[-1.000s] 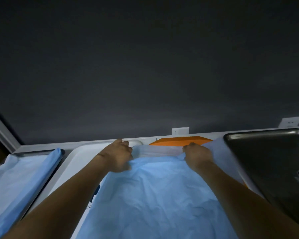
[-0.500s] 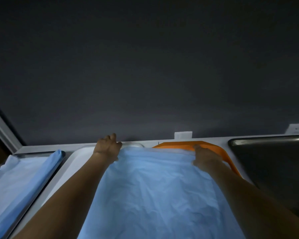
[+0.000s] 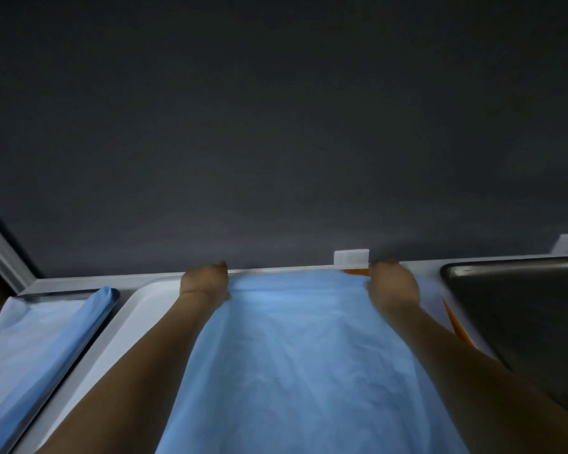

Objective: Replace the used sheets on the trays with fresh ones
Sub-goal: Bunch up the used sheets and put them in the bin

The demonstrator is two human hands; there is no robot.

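Grip: both hands hold the far edge of the blue sheet [image 3: 295,355], left hand [image 3: 204,283] at its left corner, right hand [image 3: 394,285] at its right. My fingers curl over the edge and their tips are hidden from me.
Near end: the sheet runs between my forearms and out of view, lightly creased. I cannot tell if it sits square there.
White tray [image 3: 145,309]: a bare strip shows left of the sheet. I judge the sheet off-centre, and a harder pull from one hand would skew it further.
Left tray [image 3: 59,294]: it holds another sheet [image 3: 40,348] with a rolled edge. It is well apart, so little risk.
Orange piece [image 3: 456,324]: it peeks out by the sheet's right edge, so the sheet could drape over it instead of lying flat.
Metal tray [image 3: 522,316]: bare, just beside my right forearm, which might knock it.
Far rim: my hands are near the white wall block [image 3: 351,257]. A thin sheet tugged taut here may tear or slip from my grasp.
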